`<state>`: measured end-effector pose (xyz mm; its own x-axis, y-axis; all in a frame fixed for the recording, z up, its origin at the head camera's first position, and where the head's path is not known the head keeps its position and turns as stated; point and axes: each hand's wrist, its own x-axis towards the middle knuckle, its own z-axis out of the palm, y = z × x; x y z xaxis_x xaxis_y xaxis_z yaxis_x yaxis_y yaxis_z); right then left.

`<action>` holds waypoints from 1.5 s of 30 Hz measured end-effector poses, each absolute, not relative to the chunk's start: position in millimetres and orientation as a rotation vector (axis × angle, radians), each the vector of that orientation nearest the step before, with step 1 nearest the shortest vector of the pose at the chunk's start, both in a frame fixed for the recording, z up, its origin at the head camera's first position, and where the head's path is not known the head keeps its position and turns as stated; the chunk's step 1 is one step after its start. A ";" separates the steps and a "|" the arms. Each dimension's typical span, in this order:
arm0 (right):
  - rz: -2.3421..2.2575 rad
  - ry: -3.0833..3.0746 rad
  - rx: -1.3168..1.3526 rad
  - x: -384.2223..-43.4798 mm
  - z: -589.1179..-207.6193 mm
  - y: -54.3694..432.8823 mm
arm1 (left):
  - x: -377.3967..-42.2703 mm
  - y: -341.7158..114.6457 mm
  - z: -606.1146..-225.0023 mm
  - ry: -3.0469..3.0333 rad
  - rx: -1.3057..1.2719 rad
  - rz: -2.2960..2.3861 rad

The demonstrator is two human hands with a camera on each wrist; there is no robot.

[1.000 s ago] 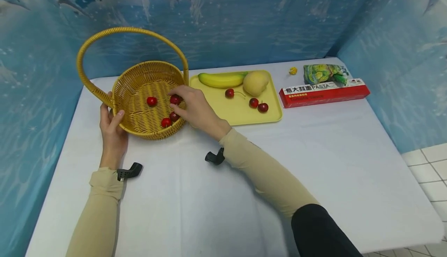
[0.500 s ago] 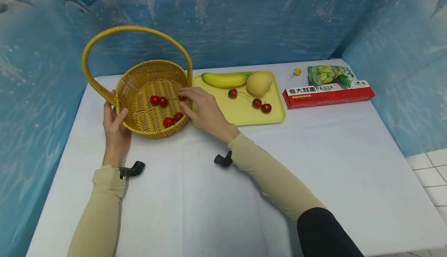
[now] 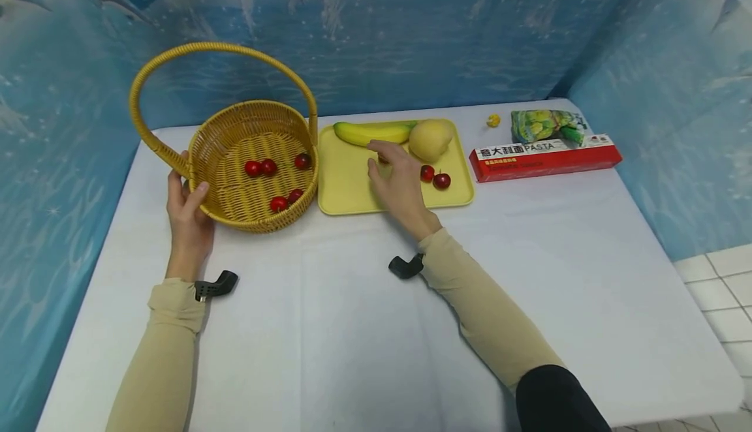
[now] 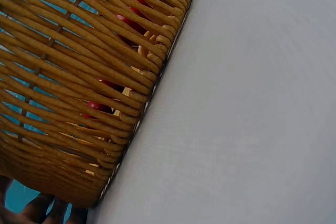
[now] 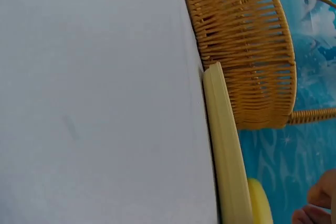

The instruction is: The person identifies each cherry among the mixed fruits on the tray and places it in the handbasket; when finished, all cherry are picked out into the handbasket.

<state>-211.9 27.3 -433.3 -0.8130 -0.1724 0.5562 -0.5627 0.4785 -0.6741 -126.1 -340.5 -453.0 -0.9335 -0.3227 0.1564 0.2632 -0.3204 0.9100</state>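
Note:
My left hand point(image 3: 190, 230) grips the side of the yellow wicker basket point(image 3: 258, 223), thumb over its rim and fingers behind it. Several red cherries point(image 3: 268, 167) lie on the basket's bottom. My right hand point(image 3: 401, 184) is above the yellow tray point(image 3: 349, 200), with a gap between thumb and fingers. Below those fingers is a cherry point(image 3: 383, 158), partly hidden by the hand. Two more cherries point(image 3: 442, 181) sit to its right. In the right wrist view, part of the right hand point(image 5: 321, 198) shows at the lower right corner, beyond the tray's edge.
A banana point(image 3: 373, 134) and a pale yellow, pear-like fruit point(image 3: 431, 139) lie along the tray's back. To the right are a red pasta box point(image 3: 546, 158), a green packet point(image 3: 543, 125) and a small yellow piece point(image 3: 493, 120). The basket's tall handle point(image 3: 220, 47) arches upward.
My right hand has left the basket and moved right, over the tray. A cherry that was at its fingers now lies in the basket's right side. The left hand stays on the basket.

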 end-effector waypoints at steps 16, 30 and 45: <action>1.152 -2.469 0.487 -213.0 -449.0 36.2 | -126.8 -341.3 -452.9 -1.585 0.074 -2.281; 1.119 -2.479 0.493 -211.9 -452.9 34.0 | -126.6 -342.9 -454.3 -1.533 0.049 -2.320; 1.199 -2.499 0.657 -211.2 -453.6 33.6 | -127.0 -342.3 -453.1 -1.565 0.061 -2.301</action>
<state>-211.2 33.6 -453.6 -0.8534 -0.2746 0.4430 -0.5174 0.5490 -0.6564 -127.0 -342.3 -453.1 -0.9356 -0.3135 0.1624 0.2661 -0.3240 0.9079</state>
